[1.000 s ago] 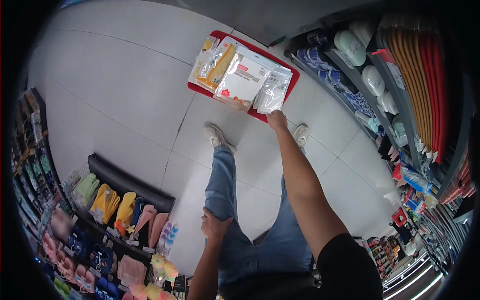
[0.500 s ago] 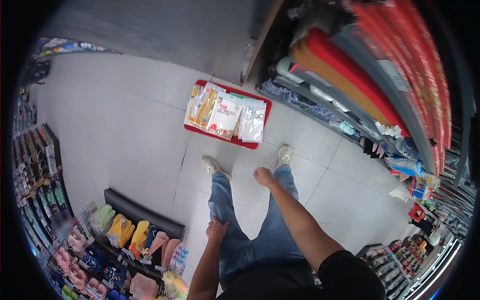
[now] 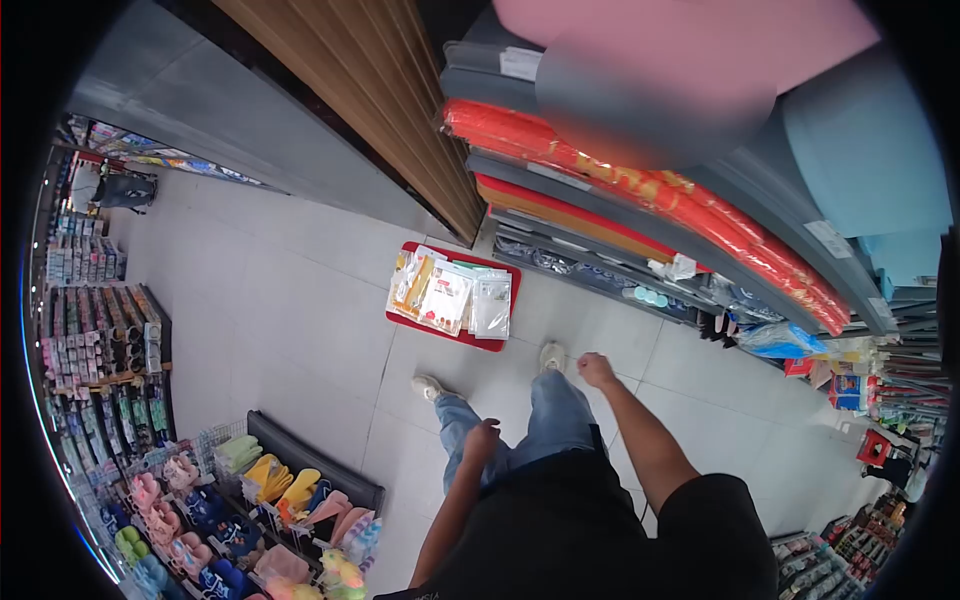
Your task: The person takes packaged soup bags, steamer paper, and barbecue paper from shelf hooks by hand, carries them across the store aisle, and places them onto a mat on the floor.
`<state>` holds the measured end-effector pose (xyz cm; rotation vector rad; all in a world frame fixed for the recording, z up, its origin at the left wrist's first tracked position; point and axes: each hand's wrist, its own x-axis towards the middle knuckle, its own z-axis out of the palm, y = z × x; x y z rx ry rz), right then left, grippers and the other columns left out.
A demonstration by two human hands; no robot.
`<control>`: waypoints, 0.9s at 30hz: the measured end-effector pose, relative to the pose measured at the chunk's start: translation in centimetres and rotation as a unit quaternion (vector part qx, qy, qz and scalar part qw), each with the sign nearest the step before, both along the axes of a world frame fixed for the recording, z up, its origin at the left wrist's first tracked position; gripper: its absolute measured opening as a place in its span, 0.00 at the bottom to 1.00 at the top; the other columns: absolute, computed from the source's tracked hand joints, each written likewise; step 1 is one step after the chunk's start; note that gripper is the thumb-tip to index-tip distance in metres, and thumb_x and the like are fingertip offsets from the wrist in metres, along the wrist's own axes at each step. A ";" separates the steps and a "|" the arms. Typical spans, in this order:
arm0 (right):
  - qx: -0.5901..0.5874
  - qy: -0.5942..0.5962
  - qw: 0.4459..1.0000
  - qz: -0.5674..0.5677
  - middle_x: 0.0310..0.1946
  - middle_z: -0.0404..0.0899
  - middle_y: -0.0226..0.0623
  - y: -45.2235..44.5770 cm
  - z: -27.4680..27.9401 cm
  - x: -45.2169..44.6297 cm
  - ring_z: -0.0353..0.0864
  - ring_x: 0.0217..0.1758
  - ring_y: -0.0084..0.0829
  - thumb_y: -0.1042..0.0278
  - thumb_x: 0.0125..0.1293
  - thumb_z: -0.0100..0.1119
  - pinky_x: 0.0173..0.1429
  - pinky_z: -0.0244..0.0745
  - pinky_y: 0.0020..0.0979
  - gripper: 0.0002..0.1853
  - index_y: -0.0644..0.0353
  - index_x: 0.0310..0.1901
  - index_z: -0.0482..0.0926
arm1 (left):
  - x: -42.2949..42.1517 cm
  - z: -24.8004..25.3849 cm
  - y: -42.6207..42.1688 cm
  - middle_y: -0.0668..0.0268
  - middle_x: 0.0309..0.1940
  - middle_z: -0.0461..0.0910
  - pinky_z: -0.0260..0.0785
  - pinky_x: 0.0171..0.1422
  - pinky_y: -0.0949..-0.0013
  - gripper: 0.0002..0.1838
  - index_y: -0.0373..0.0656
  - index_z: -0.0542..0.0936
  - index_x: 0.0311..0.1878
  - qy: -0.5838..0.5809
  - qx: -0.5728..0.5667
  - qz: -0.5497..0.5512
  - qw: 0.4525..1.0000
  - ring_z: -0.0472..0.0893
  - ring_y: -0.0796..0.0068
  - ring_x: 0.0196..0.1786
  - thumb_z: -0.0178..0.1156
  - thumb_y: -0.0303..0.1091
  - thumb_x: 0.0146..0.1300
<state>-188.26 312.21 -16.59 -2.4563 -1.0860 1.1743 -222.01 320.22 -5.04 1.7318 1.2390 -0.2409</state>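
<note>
My right hand (image 3: 597,371) hangs in the air over the tiled floor, just right of my right shoe (image 3: 552,356). Its fingers are curled closed, and no object shows in them. In front of my left thigh is my left hand (image 3: 482,440), dark and small in view, its fingers hard to make out. Ahead of my feet a red tray or basket (image 3: 407,321) sits on the floor. Several flat packages lie in it, among them a white one with red print (image 3: 446,298) and a clear-wrapped pale one (image 3: 491,305). Neither hand touches them.
A tall shelf with red patterned packs (image 3: 640,200) rises at the right. A brown slatted panel (image 3: 370,90) stands ahead. To the left are a low display of slippers (image 3: 165,520) and gloves (image 3: 270,478), plus racks of small goods (image 3: 100,345).
The view has tilted up and turned, bringing more of the right shelf and the slatted panel in. My right hand has swung outward; my left hand has risen in front of the thigh.
</note>
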 end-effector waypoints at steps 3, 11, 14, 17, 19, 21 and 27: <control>-0.014 -0.047 0.999 0.025 0.35 0.82 0.46 -5.2 1.5 6.6 0.82 0.41 0.47 0.65 0.55 0.52 0.48 0.77 0.42 0.11 0.55 0.32 0.84 | 3.8 4.2 -0.6 0.49 0.34 0.81 0.72 0.47 0.52 0.13 0.41 0.79 0.45 0.018 -0.012 -0.008 1.000 0.80 0.48 0.40 0.53 0.35 0.59; -0.001 -0.010 0.993 -0.121 0.25 0.83 0.39 -14.5 2.3 7.9 0.82 0.24 0.29 0.69 0.57 0.54 0.29 0.78 0.30 0.08 0.60 0.32 0.82 | 0.9 5.7 3.8 0.59 0.36 0.83 0.76 0.38 0.70 0.14 0.33 0.78 0.47 -0.191 -0.102 0.135 0.967 0.81 0.73 0.36 0.51 0.20 0.58; 0.004 0.128 0.956 -0.262 0.25 0.82 0.38 -14.7 5.4 2.7 0.81 0.22 0.27 0.71 0.59 0.53 0.23 0.76 0.29 0.08 0.62 0.36 0.80 | 4.1 16.8 8.8 0.61 0.36 0.82 0.74 0.43 0.71 0.13 0.32 0.76 0.49 -0.284 -0.136 0.209 0.926 0.81 0.74 0.37 0.53 0.22 0.61; -0.013 0.149 0.945 -0.291 0.26 0.83 0.39 -16.4 5.5 -2.9 0.83 0.24 0.27 0.69 0.60 0.54 0.24 0.78 0.30 0.08 0.62 0.37 0.80 | 6.8 30.8 12.2 0.59 0.35 0.82 0.74 0.46 0.69 0.17 0.33 0.74 0.51 -0.400 -0.088 0.195 0.891 0.81 0.70 0.38 0.55 0.36 0.66; -0.010 0.166 0.941 -0.296 0.23 0.83 0.36 -17.9 5.1 -6.0 0.83 0.23 0.26 0.66 0.56 0.53 0.27 0.79 0.28 0.09 0.59 0.29 0.82 | 6.8 40.3 12.5 0.56 0.34 0.82 0.74 0.48 0.67 0.20 0.34 0.72 0.54 -0.503 -0.097 0.143 0.847 0.82 0.66 0.38 0.52 0.42 0.68; -0.038 0.169 0.952 -0.251 0.23 0.83 0.36 -18.7 6.1 -7.5 0.83 0.22 0.26 0.66 0.56 0.53 0.26 0.78 0.28 0.10 0.60 0.30 0.83 | 5.5 47.9 11.8 0.51 0.34 0.81 0.74 0.49 0.62 0.23 0.34 0.66 0.60 -0.620 -0.132 0.065 0.771 0.83 0.61 0.39 0.47 0.43 0.70; -0.066 0.172 0.940 -0.286 0.30 0.83 0.41 -19.2 8.5 -7.0 0.83 0.26 0.33 0.69 0.60 0.53 0.27 0.78 0.33 0.10 0.62 0.41 0.78 | 1.3 60.1 8.3 0.55 0.31 0.74 0.71 0.34 0.63 0.28 0.32 0.57 0.63 -0.764 -0.140 -0.107 0.621 0.77 0.61 0.30 0.37 0.48 0.73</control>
